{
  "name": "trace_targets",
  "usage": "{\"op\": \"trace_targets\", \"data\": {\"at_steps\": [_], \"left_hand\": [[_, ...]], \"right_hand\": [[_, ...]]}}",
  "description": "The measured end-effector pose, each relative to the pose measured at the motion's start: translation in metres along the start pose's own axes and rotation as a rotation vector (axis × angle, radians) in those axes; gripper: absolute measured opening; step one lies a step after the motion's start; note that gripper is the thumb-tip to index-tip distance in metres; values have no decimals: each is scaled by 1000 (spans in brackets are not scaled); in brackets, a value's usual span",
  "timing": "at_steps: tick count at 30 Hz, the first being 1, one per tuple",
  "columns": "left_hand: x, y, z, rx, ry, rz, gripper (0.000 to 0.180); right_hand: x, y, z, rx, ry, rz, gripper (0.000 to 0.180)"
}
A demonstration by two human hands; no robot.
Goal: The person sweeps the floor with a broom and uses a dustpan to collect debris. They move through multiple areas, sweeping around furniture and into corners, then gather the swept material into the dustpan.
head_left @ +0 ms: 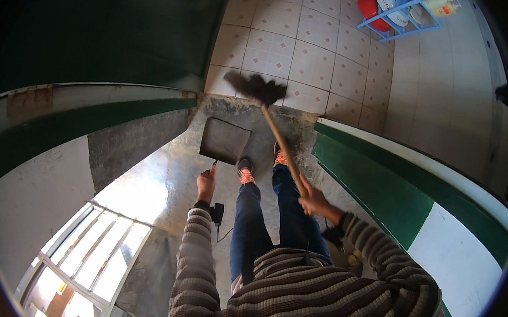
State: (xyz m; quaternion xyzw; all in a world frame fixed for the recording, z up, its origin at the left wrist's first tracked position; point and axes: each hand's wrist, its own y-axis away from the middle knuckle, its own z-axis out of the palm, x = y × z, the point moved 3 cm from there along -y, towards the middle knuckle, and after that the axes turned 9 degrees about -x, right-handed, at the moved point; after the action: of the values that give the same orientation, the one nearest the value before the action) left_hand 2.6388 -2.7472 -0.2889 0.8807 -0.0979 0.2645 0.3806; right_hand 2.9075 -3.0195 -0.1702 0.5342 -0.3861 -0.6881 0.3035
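My left hand (207, 185) is closed round the handle of a dark, square dustpan (225, 139), which is held low over the concrete floor in front of my left foot. Around the light wooden stick of a broom (283, 147) my right hand (314, 199) is wrapped. The broom's dark head, smeared by motion, is over the near edge of the tiled floor, ahead of the dustpan and a little to its right. Whether its bristles touch the tiles I cannot tell.
A doorway separates the grey concrete floor (181, 212) from the patterned tiles (294, 51). Green-and-white walls (377, 174) stand on both sides. At the far right, a blue rack (400, 32) holds basins and bottles. A bright barred window (91, 250) is at the lower left.
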Motion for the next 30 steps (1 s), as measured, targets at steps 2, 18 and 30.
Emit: {"op": "trace_targets", "data": {"at_steps": [2, 18, 30], "left_hand": [[-4, -6, 1, -16, -28, -20, 56], [-59, 24, -14, 102, 211, -63, 54], [-100, 17, -25, 45, 271, -100, 60]], "right_hand": [[0, 28, 16, 61, 411, -192, 85], [-163, -69, -34, 134, 110, -188, 83], [-29, 16, 89, -62, 469, 144, 84]]}}
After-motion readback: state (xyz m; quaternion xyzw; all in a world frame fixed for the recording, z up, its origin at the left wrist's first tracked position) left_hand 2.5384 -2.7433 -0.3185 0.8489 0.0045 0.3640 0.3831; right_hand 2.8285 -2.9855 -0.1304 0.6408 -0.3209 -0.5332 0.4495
